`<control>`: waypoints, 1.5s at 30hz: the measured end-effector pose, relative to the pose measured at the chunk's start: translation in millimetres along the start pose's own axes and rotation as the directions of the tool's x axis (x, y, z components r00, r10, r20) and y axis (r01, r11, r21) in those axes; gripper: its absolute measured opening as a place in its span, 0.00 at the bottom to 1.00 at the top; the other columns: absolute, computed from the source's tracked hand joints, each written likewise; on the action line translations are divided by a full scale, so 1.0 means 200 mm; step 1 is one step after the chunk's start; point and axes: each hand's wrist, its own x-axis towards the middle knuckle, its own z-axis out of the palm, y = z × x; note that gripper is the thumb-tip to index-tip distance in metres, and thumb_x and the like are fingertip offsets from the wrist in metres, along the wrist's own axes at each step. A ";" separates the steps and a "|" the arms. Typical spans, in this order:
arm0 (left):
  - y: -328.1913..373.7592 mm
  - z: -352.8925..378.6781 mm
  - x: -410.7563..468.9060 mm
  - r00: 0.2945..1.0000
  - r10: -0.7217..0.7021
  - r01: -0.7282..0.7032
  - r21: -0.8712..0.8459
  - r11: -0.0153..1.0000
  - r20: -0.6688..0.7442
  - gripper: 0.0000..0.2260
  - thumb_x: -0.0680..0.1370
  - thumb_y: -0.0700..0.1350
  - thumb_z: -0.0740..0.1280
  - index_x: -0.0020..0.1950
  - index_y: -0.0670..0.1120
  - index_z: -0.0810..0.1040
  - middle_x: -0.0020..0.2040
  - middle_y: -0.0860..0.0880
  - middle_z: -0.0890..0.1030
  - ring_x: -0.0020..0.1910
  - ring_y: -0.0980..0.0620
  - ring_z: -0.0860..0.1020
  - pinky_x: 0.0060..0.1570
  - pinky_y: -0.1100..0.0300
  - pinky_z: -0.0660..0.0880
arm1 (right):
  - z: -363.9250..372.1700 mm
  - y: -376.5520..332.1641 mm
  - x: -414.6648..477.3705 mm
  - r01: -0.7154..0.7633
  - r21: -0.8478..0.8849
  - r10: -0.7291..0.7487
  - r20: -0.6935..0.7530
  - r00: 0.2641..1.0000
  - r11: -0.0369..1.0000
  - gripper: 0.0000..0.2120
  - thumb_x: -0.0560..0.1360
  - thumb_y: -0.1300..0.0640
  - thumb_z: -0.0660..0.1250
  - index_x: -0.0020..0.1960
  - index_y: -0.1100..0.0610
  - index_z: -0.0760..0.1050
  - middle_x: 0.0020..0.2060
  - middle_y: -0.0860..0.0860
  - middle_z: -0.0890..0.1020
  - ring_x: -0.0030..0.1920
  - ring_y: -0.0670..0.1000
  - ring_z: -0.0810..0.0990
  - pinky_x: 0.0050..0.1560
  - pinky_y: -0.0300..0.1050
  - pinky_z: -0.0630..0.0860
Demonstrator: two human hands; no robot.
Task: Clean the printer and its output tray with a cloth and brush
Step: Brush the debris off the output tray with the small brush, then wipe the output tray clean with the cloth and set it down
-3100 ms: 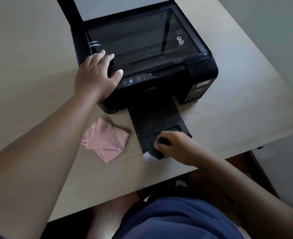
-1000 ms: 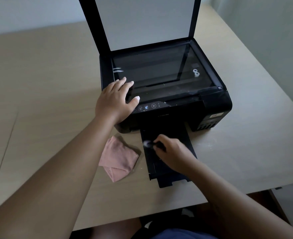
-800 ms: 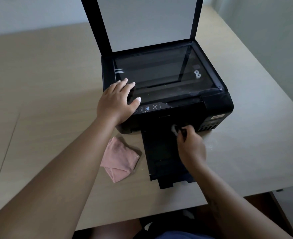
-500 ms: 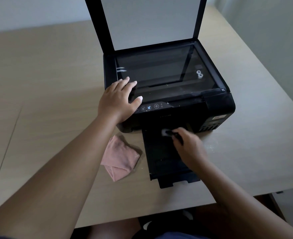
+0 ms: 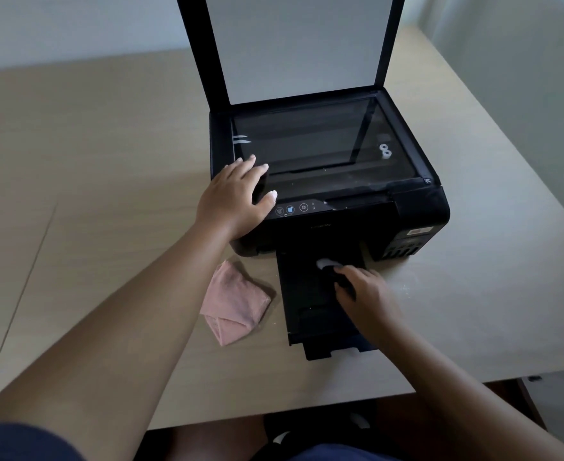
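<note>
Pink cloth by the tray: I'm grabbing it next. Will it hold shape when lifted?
Probably not: the pink cloth lies in soft, loose folds, so it likely droops and unfolds. It looks thin, so probably light.

No readable lettering on printer

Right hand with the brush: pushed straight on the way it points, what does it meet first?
Probably the front of the printer, at the slot above the output tray: the right hand aims the brush that way, white tip leading. Depth is unclear.
</note>
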 end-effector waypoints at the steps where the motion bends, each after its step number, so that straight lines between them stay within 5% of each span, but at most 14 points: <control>1: 0.00 -0.01 -0.03 1.000 0.017 -0.018 -0.011 1.000 -0.016 0.26 0.79 0.59 0.57 0.76 0.52 0.65 0.78 0.50 0.62 0.77 0.50 0.57 0.76 0.54 0.52 | 0.00 -0.01 -0.01 0.041 -0.011 -0.041 0.016 0.999 0.999 0.14 0.76 0.59 0.68 0.61 0.56 0.79 0.48 0.53 0.84 0.50 0.56 0.79 0.44 0.49 0.77; 5: -0.04 0.01 -0.22 0.983 0.100 -0.105 -0.026 0.994 -0.156 0.26 0.80 0.57 0.57 0.74 0.44 0.67 0.76 0.44 0.66 0.77 0.45 0.59 0.76 0.52 0.55 | 0.03 -0.05 -0.02 0.091 -0.008 -0.091 0.001 0.996 0.996 0.15 0.75 0.59 0.70 0.62 0.57 0.79 0.49 0.51 0.85 0.50 0.56 0.80 0.46 0.49 0.78; 9: -0.15 0.14 -0.51 0.951 -0.085 0.057 -0.099 0.993 -0.298 0.27 0.77 0.49 0.67 0.72 0.41 0.65 0.73 0.39 0.65 0.72 0.37 0.62 0.72 0.46 0.63 | 0.06 -0.12 0.01 0.110 0.028 -0.110 -0.003 0.994 0.994 0.16 0.76 0.59 0.70 0.63 0.56 0.79 0.51 0.50 0.85 0.53 0.56 0.80 0.52 0.48 0.76; 13: -0.26 0.32 -0.74 0.979 -0.152 0.142 -0.080 0.987 -0.137 0.25 0.77 0.53 0.65 0.70 0.44 0.68 0.73 0.44 0.66 0.73 0.41 0.62 0.70 0.45 0.66 | 0.09 -0.20 0.08 0.181 0.034 -0.182 0.047 0.982 0.983 0.16 0.76 0.58 0.70 0.64 0.55 0.78 0.52 0.49 0.85 0.53 0.53 0.79 0.53 0.46 0.76; 16: -0.27 0.43 -0.81 0.991 -0.084 0.079 0.051 0.996 0.106 0.30 0.76 0.59 0.58 0.76 0.46 0.64 0.77 0.46 0.62 0.76 0.42 0.60 0.74 0.48 0.59 | 0.15 -0.25 0.11 0.213 0.036 -0.215 0.090 0.972 0.976 0.17 0.77 0.56 0.69 0.65 0.54 0.78 0.53 0.47 0.84 0.54 0.51 0.77 0.52 0.40 0.73; 18: -0.28 0.46 -0.84 0.987 -0.021 0.013 0.052 0.999 0.162 0.30 0.74 0.59 0.60 0.74 0.50 0.66 0.75 0.47 0.67 0.73 0.41 0.65 0.71 0.47 0.65 | 0.19 -0.28 0.13 0.212 0.049 -0.217 0.132 0.967 0.976 0.17 0.78 0.55 0.68 0.66 0.52 0.77 0.54 0.46 0.83 0.55 0.50 0.75 0.52 0.39 0.71; 21: -0.36 0.46 -0.92 0.990 -0.003 -0.003 0.041 0.999 0.142 0.27 0.72 0.58 0.63 0.70 0.52 0.70 0.71 0.48 0.72 0.67 0.41 0.72 0.63 0.48 0.72 | 0.28 -0.34 0.16 0.246 0.065 -0.254 0.181 0.950 0.967 0.18 0.77 0.57 0.69 0.66 0.53 0.77 0.52 0.47 0.84 0.52 0.52 0.75 0.49 0.41 0.72; 27: -0.53 0.44 -1.09 0.992 -0.022 0.016 0.047 0.999 0.122 0.26 0.74 0.60 0.62 0.70 0.52 0.72 0.72 0.49 0.71 0.69 0.43 0.71 0.64 0.49 0.71 | 0.52 -0.50 0.23 0.333 0.048 -0.335 0.231 0.913 0.942 0.19 0.72 0.62 0.70 0.63 0.55 0.79 0.53 0.52 0.85 0.54 0.60 0.80 0.51 0.55 0.79; 31: -0.60 0.43 -1.17 0.990 -0.033 0.027 0.053 0.998 0.134 0.26 0.77 0.61 0.62 0.73 0.54 0.68 0.75 0.50 0.67 0.72 0.44 0.66 0.67 0.49 0.69 | 0.64 -0.61 0.28 0.333 -0.139 -0.271 0.340 0.901 0.933 0.21 0.79 0.55 0.62 0.71 0.48 0.70 0.64 0.46 0.79 0.64 0.56 0.73 0.60 0.54 0.73; 39: -0.71 0.31 -1.28 0.963 -0.257 0.255 0.036 0.966 0.085 0.28 0.78 0.63 0.58 0.74 0.49 0.66 0.75 0.49 0.67 0.74 0.47 0.64 0.72 0.50 0.64 | 0.72 -0.64 0.29 0.358 -0.306 -0.178 0.486 0.855 0.882 0.25 0.82 0.54 0.55 0.77 0.42 0.56 0.67 0.48 0.70 0.69 0.54 0.64 0.60 0.50 0.68; 42: -0.75 0.27 -1.29 0.959 -0.272 0.268 0.059 0.962 0.080 0.27 0.77 0.62 0.58 0.70 0.46 0.70 0.72 0.47 0.71 0.72 0.46 0.67 0.70 0.50 0.66 | 0.71 -0.66 0.27 0.359 -0.342 -0.170 0.474 0.864 0.868 0.26 0.81 0.54 0.56 0.77 0.43 0.58 0.67 0.49 0.68 0.67 0.54 0.65 0.60 0.50 0.68; 45: -0.78 0.24 -1.28 0.960 -0.277 0.274 0.057 0.960 0.043 0.27 0.76 0.60 0.59 0.69 0.45 0.71 0.71 0.46 0.72 0.71 0.46 0.68 0.69 0.49 0.67 | 0.70 -0.75 0.21 0.433 -0.233 -0.324 0.390 0.862 0.871 0.24 0.78 0.50 0.59 0.74 0.46 0.65 0.64 0.49 0.71 0.62 0.54 0.69 0.58 0.51 0.70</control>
